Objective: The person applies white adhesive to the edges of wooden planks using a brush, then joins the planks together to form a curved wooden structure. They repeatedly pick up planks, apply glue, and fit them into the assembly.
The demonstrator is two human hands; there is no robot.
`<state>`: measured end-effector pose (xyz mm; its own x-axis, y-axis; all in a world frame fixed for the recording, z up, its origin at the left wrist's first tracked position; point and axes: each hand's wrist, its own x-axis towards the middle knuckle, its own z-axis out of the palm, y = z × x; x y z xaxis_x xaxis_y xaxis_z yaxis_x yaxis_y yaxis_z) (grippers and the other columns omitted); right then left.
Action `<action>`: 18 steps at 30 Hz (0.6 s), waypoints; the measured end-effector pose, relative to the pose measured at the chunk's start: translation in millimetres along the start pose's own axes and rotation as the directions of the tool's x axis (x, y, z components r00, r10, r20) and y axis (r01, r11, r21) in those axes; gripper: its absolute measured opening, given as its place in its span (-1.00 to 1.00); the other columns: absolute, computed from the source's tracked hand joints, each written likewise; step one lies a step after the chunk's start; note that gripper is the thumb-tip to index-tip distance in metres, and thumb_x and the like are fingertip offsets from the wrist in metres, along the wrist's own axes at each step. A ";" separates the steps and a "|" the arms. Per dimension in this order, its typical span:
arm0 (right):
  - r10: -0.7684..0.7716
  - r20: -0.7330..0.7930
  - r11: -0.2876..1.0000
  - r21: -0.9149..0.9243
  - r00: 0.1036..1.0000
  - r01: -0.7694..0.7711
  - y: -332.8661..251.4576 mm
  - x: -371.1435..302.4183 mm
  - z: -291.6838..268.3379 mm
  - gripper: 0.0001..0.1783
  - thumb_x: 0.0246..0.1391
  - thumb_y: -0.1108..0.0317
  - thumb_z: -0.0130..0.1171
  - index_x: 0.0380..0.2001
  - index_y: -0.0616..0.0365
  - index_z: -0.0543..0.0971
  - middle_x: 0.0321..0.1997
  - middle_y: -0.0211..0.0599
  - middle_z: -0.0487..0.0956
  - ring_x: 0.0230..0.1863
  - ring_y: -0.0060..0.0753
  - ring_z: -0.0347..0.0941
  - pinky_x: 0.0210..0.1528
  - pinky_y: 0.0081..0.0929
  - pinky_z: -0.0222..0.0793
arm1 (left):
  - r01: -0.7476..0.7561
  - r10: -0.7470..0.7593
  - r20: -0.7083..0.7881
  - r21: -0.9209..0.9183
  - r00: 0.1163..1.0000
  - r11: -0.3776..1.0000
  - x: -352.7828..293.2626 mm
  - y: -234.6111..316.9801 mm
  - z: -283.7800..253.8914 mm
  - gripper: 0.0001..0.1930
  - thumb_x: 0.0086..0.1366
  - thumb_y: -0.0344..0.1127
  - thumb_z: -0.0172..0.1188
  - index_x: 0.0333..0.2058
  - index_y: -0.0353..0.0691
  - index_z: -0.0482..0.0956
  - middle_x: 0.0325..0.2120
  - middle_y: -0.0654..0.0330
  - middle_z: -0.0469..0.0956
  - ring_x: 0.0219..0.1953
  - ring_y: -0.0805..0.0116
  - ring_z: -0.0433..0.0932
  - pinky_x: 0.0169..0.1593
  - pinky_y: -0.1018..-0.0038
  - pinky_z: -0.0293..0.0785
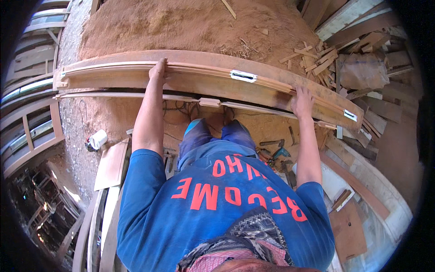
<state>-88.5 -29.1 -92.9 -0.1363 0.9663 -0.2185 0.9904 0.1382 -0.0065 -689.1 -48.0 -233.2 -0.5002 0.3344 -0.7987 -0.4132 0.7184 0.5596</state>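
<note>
A long, narrow wooden rail (204,70) with grooves along it stretches across a wide wooden plank (190,56) in front of me. Two pale-edged slots show in its face, a larger slot (243,75) right of the middle and a smaller slot (350,115) near the right end. My left hand (157,71) is closed around the rail left of its middle. Toward the right end, my right hand (302,103) grips the same rail with its fingers over the top. On the near side runs a thinner wooden strip (260,110) with a block (210,102) at its middle.
Sawdust (149,27) covers the floor beyond the plank. Scrap wood (324,61) is heaped at the far right. By my legs lie a teal power drill (281,153) and a hammer (271,143). A white container (98,138) and wooden frames (34,131) are at left.
</note>
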 end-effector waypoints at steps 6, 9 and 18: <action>-0.140 0.094 0.990 0.028 0.986 0.138 34.3 15.2 3.9 -0.50 -0.12 0.50 0.28 -0.02 0.13 0.49 0.03 -0.07 0.48 0.14 0.11 0.38 0.15 0.14 0.29 | -0.015 0.014 -0.006 -0.148 1.000 0.989 -5.9 -3.5 14.7 -0.68 0.20 -0.05 0.35 -0.25 -0.17 0.62 -0.38 0.14 0.60 -0.45 0.17 0.62 -0.32 0.12 0.66; -0.240 0.076 0.968 0.097 0.968 0.232 46.6 23.3 9.9 -0.59 -0.17 0.53 0.26 -0.14 0.17 0.50 -0.06 -0.05 0.49 0.05 0.13 0.42 0.07 0.07 0.35 | 0.047 -0.051 -0.021 -0.143 0.998 0.989 -15.2 -1.9 17.9 -0.71 0.20 -0.07 0.35 -0.28 -0.15 0.61 -0.36 0.12 0.60 -0.42 0.16 0.62 -0.31 0.12 0.67; -0.350 0.120 0.936 0.079 0.929 0.342 46.3 14.2 7.9 -0.49 -0.25 0.56 0.30 -0.11 0.20 0.46 -0.08 0.02 0.47 -0.02 0.18 0.40 0.06 0.01 0.39 | 0.081 -0.088 -0.030 -0.182 0.996 0.980 -43.4 -12.2 17.8 -0.73 0.13 -0.16 0.42 -0.29 -0.08 0.55 -0.45 0.23 0.48 -0.43 0.26 0.49 -0.30 0.18 0.61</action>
<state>-44.4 -10.7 -104.1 -0.4701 0.8232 -0.3182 0.8825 0.4429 -0.1581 -648.8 -60.4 -209.4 -0.4843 0.2521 -0.8378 -0.5841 0.6198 0.5241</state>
